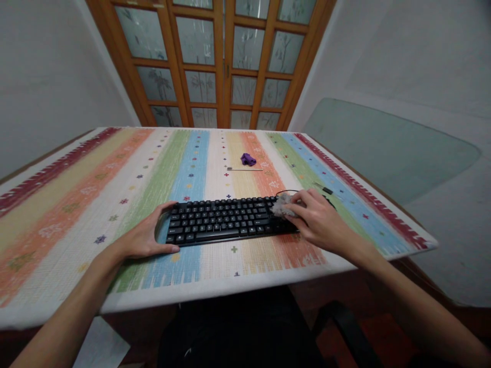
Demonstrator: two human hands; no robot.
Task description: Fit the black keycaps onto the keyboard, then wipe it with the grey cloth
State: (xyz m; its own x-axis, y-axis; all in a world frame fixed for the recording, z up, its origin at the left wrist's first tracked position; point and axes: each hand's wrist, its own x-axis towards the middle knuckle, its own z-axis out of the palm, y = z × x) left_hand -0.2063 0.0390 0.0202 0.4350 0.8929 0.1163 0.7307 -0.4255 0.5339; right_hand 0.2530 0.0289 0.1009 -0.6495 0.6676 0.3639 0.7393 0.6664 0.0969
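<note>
A black keyboard [218,220] lies flat on the striped tablecloth in front of me. My left hand [148,236] grips its left end, with the thumb along the near edge and the fingers at the far edge. Over the number pad side, my right hand [322,220] pinches a grey fluffy cloth [282,205] between thumb and fingers. The cloth rests against the keys and hides some of them, and the hand covers the keyboard's right end. A piece of black cable [287,191] curves out behind the keyboard.
Beyond the keyboard sit a crumpled purple cloth [248,159] and a thin rod with a small brush-like end [245,169]. A small black item [327,190] lies past my right hand. The table's near edge [245,285] runs close to my lap. A black chair armrest [341,317] is below right.
</note>
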